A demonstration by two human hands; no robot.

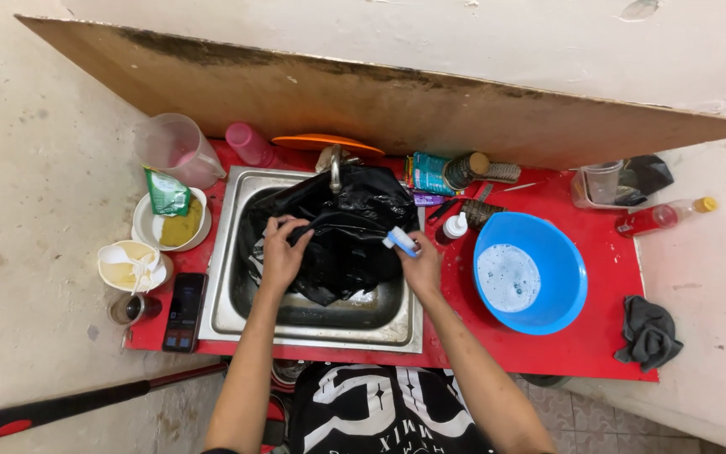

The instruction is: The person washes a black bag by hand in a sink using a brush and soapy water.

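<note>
I find the wet black garment (342,235) bunched in the square stainless-steel sink (313,315), draped up against the tap at the sink's back. The left hand (283,252) is clamped on a fold of the cloth over the sink's left half. The right hand (420,265), at the sink's right rim, is closed around a small blue-and-white brush (400,241), its head touching the cloth. I judge scrubbing to be the step in hand; the next stroke calls for the fold held taut. Right of the sink stands a round blue plastic basin (531,273) of sudsy water; left of it lies a dark phone (185,311).
</note>
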